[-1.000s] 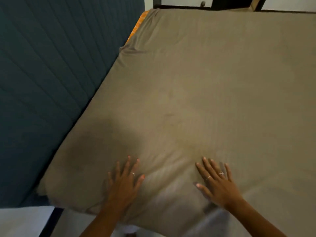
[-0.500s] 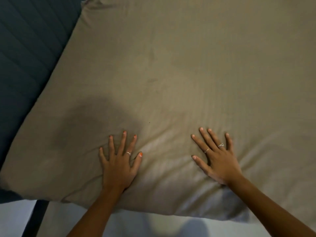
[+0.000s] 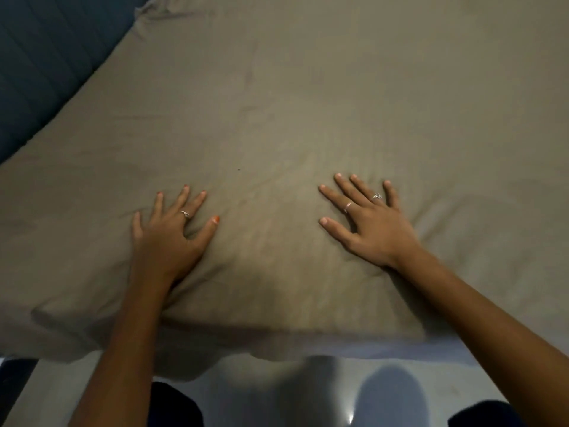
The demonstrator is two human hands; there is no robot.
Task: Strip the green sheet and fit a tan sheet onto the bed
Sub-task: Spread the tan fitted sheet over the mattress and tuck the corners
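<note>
The tan sheet covers the bed across most of the view, its near edge hanging over pale floor. A dark blue quilted panel runs along the far left. The left hand and right hand press flat on the sheet near that edge, well apart, fingers spread wide and holding nothing.

A dark blue quilted panel fills the upper left; pale glossy floor lies below
</note>
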